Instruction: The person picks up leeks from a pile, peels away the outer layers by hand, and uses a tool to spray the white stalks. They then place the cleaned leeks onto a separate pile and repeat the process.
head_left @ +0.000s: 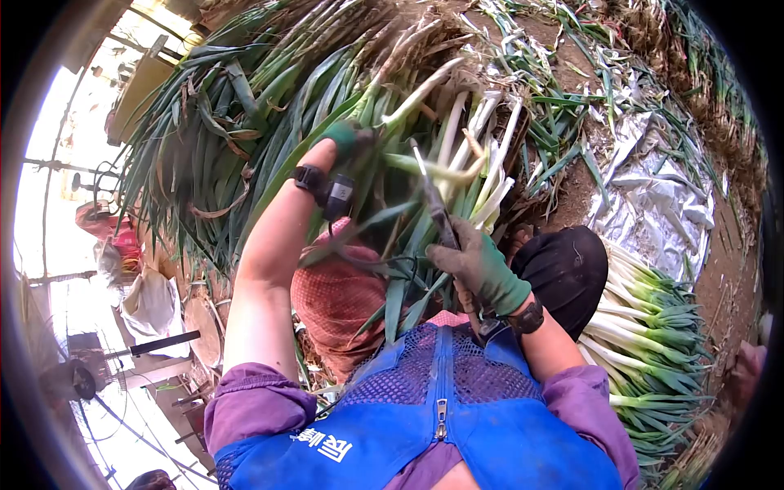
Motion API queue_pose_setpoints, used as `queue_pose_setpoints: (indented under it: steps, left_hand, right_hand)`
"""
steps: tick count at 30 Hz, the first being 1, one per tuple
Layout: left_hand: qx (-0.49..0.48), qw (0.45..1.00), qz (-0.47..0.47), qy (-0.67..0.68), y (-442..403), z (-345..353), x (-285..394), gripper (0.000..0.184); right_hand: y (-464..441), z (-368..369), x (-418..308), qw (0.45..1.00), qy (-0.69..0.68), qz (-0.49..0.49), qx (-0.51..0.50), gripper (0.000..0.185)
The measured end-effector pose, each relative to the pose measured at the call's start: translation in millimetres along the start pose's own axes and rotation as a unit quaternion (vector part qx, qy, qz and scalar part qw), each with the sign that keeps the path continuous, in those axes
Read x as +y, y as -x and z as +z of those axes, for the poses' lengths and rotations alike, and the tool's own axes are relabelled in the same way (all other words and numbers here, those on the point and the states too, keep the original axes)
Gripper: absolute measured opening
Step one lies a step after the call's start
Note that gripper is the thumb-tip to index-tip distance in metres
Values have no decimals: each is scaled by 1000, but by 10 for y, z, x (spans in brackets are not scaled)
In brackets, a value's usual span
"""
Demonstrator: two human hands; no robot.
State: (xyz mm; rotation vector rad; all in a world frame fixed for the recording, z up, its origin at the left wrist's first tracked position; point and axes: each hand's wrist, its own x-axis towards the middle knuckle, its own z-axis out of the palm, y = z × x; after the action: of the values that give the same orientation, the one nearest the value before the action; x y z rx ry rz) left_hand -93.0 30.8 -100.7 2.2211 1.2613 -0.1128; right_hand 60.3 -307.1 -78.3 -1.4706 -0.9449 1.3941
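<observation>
My left hand [347,140], in a green glove and a little blurred, is closed on a green onion [416,96]. Its pale stalk points up and to the right. In my right hand [482,265], also gloved, is a long dark tool [437,208] with a thin pale tip, which looks like an air blow gun. That tip points up beside a stalk with a peeling outer leaf [437,169]. Several white stalks [490,159] lie just beyond. The lower part of the tool is partly hidden by my fingers.
A large heap of untrimmed green onions [220,122] spreads at the upper left. Cleaned green onions [645,343] lie in a row at my right. Silver sheeting [653,196] and leaf scraps [531,61] cover the soil. A round wooden stool top [204,331] is at the left.
</observation>
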Motion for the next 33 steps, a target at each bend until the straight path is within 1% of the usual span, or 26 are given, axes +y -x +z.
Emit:
queue_pose_setpoints:
  steps: [1,2,3,4,5,6,7,9,10,11,13,14,15,17,20,22,23,24,25,26,28,31,32,33]
  left_hand:
    - [7,998,13,-56,-69,82,-30,40]
    - [73,991,51,-102,-332,277,-349,47]
    - [40,998,20,-48,-325,302,-333,49]
    - [7,1000,-14,6,-241,320,-282,52]
    - [-26,997,-49,60,-149,334,-230,54]
    - [6,997,-69,21,52,286,67,55]
    - [-48,995,-74,37,27,321,20,52]
    - [-61,997,-44,-5,103,437,-17,51]
    - [-30,999,-18,-17,188,466,-43,54]
    - [-28,999,-18,-14,168,484,-89,52]
    - [-23,1000,-14,-9,152,466,-108,50]
    - [-27,998,-45,19,120,406,-128,47]
    - [-33,997,-45,49,118,314,-110,46]
    - [-28,994,-53,88,181,190,-65,46]
    - [-25,998,-22,57,131,210,-89,49]
    - [-24,998,-37,49,240,151,106,50]
    - [-24,998,-45,45,285,138,189,50]
    - [-22,996,-65,55,257,155,219,49]
    - [-30,994,-66,78,252,160,227,49]
    - [-38,992,-67,100,249,152,230,49]
    - [-52,985,-81,144,301,139,296,49]
    - [-71,989,-96,90,215,271,282,50]
    - [-74,992,-92,52,172,338,242,42]
    - [-82,994,-33,58,131,410,127,46]
  right_hand:
    - [23,5,-46,1000,-8,11,-2,61]
    - [53,31,-133,1000,-17,21,-4,60]
    - [76,52,-172,999,-27,32,-8,59]
    - [29,106,-90,997,-40,37,-47,56]
    - [20,96,-57,994,-23,90,-63,55]
    - [11,97,-192,987,-5,142,-79,54]
    - [-50,114,-110,988,-7,140,-66,54]
    - [-172,149,53,990,-11,136,-41,53]
    - [-257,166,197,995,9,95,-9,53]
    - [-297,173,331,998,28,56,24,54]
    - [-214,169,214,999,29,40,-4,57]
    - [-177,183,227,999,21,29,-22,57]
    - [-143,203,192,999,12,18,-39,58]
    - [-120,181,32,996,18,79,-42,56]
    - [-215,233,10,999,24,31,-8,56]
    - [-298,258,53,998,65,-3,-1,57]
    - [-312,233,24,997,72,15,7,57]
    - [-316,194,-65,996,79,34,14,58]
    - [-341,159,-122,995,88,51,21,58]
    - [-432,132,21,997,65,8,34,59]
    - [-411,107,18,994,96,3,60,60]
    - [-423,92,61,989,130,-13,75,62]
    - [-529,67,208,986,149,-13,76,62]
    - [-627,33,272,983,168,-14,76,62]
